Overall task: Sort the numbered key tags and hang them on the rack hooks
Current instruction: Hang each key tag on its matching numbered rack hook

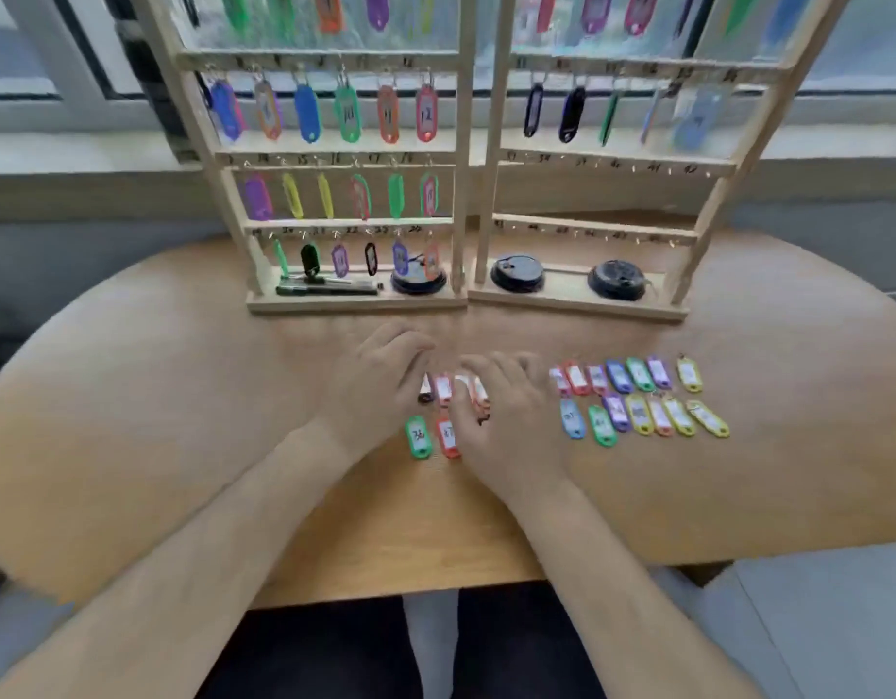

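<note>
Starting at the left: the left rack (pixel 334 194) is full on the rows I can see, with coloured tags hanging from each hook down to the bottom rail.

Now the left hand (pixel 380 380). It's palm down on the table (pixel 158 396), fingers loosely bent, and I see nothing in it. Its fingertips sit just beside a small cluster (pixel 443 388) of tags between the two hands.

Below that cluster lie a green tag (pixel 418 437), which seems to read 36, and an orange tag (pixel 448 436) touching its right side.

The right hand (pixel 506 416) is spread over the cluster and hides part of it. Through the blur I cannot tell whether it is pinching a tag or only pressing on them.

Further right, two neat rows (pixel 637 398) of tags wait on the table, well apart from the hands.

Behind them is the right rack (pixel 597 158): one row is hung, and the two lower rails show bare hooks.

Here are the risks I see. Both hands crowd one small cluster, so a sliding finger could scatter it or drag a neighbour along by its ring. The numbers are small, so a misread could send a tag to the wrong hook. A hasty reach could also bump tags already hung.
</note>
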